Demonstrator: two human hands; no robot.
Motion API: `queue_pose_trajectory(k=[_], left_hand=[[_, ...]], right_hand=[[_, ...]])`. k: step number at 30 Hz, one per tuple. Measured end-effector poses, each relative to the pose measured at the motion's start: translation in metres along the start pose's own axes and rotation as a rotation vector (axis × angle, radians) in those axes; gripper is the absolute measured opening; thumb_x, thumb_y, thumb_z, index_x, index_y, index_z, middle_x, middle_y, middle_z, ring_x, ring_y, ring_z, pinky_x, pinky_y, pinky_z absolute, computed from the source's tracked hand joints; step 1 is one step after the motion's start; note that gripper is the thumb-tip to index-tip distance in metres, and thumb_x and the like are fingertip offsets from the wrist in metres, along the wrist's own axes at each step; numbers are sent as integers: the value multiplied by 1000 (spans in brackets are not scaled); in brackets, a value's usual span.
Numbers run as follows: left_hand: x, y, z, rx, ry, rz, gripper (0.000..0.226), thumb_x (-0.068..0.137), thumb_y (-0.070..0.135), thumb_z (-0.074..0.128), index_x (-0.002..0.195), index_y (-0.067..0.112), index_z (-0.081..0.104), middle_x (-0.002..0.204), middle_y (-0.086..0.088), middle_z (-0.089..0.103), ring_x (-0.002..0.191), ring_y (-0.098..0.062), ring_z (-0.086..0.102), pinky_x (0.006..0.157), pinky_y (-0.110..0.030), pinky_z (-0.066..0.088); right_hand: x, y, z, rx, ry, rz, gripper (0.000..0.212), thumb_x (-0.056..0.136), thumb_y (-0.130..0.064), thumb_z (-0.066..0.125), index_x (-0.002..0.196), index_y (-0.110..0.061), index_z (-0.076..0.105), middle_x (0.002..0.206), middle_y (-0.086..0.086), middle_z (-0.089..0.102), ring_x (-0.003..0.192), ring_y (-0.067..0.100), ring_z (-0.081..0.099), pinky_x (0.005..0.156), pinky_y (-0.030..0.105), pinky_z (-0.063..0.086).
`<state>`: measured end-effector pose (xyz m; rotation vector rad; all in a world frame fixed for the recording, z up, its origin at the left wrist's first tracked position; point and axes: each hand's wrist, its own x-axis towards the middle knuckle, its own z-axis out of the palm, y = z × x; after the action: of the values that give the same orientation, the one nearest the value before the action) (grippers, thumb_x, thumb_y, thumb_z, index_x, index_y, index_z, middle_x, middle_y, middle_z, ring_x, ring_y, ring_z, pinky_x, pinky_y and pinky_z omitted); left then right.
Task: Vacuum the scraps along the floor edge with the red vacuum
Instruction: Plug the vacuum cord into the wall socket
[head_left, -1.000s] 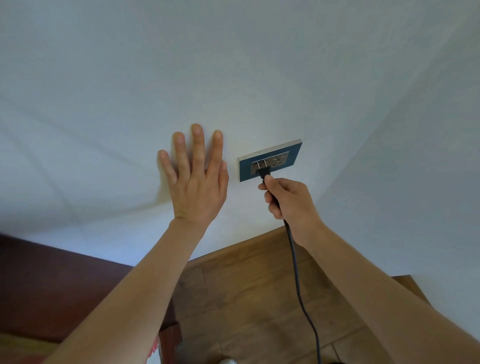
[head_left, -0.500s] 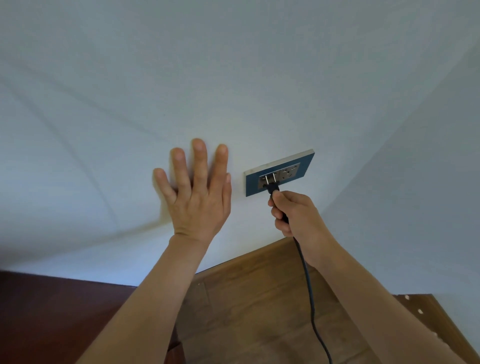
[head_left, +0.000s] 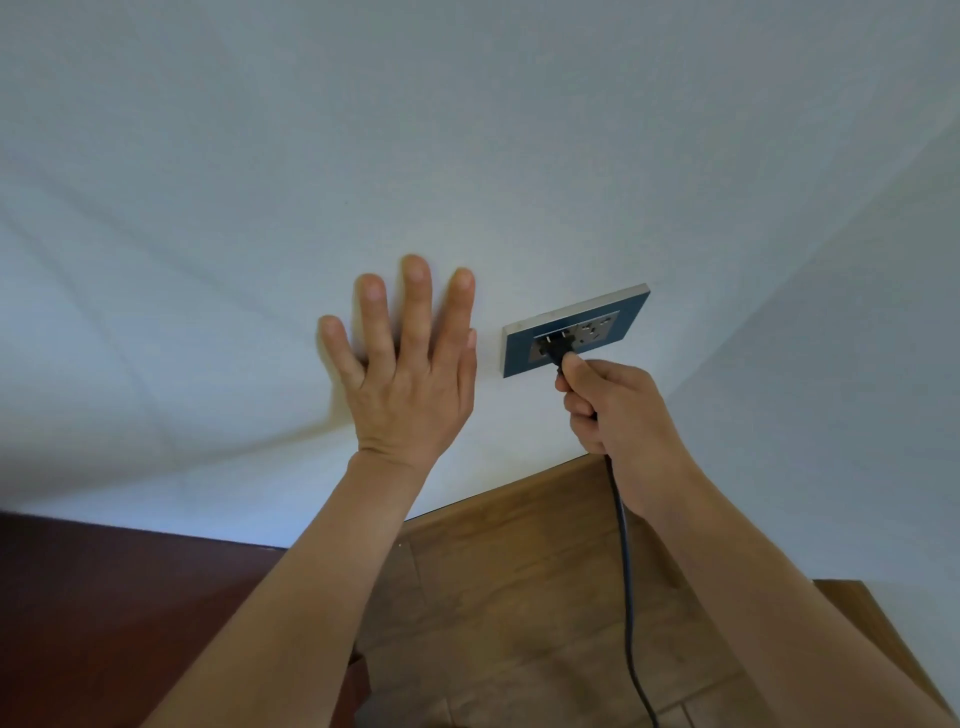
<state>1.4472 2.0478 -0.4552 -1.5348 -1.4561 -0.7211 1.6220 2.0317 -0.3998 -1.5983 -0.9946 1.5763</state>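
The left hand (head_left: 410, 384) lies flat and open against the white wall (head_left: 260, 182), while the right hand (head_left: 618, 415), its grip closed around the black plug (head_left: 555, 349), presses it into the wall socket (head_left: 574, 330), cord (head_left: 626, 571) trailing down to the wooden floor (head_left: 519, 597); the red vacuum is out of view.

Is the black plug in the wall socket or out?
In. The plug sits against the socket with no prongs showing; the right hand grips it.

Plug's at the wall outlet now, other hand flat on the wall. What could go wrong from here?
1. The right hand grips the black plug close to the outlet; fingertips could slip toward the prongs.
2. The cord hangs down across the wood floor near the person, a possible snag or trip.
3. The left hand rests flat on the wall, so a slip could tip their balance.
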Motion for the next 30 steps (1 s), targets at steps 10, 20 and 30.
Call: queue_pose_trajectory(k=[10, 20, 30], left_hand=[[-1, -1, 2, 9, 18, 5, 79, 92, 37, 44, 152, 18, -4, 159, -9, -17, 146, -31, -15, 117, -50, -10], [0, -1, -1, -5, 20, -1, 80, 92, 36, 48, 153, 18, 0, 159, -8, -16, 146, -30, -15, 116, -49, -9], [-2, 0, 1, 7, 3, 0, 80, 93, 37, 46, 152, 18, -4, 159, -9, -18, 146, -31, -17, 116, -50, -11]], right_hand=[[-1, -15, 5, 13, 44, 100, 30, 97, -26, 52, 73, -9, 58, 55, 0, 44, 41, 6, 31, 36, 14, 27], [-9, -16, 3, 57, 0, 31, 27, 98, -23, 51, 82, -5, 64, 60, 1, 54, 42, 5, 45, 39, 14, 36], [-6, -22, 27, 114, 264, 160, 25, 98, -20, 53, 76, -10, 62, 65, 0, 54, 50, 7, 41, 44, 16, 34]])
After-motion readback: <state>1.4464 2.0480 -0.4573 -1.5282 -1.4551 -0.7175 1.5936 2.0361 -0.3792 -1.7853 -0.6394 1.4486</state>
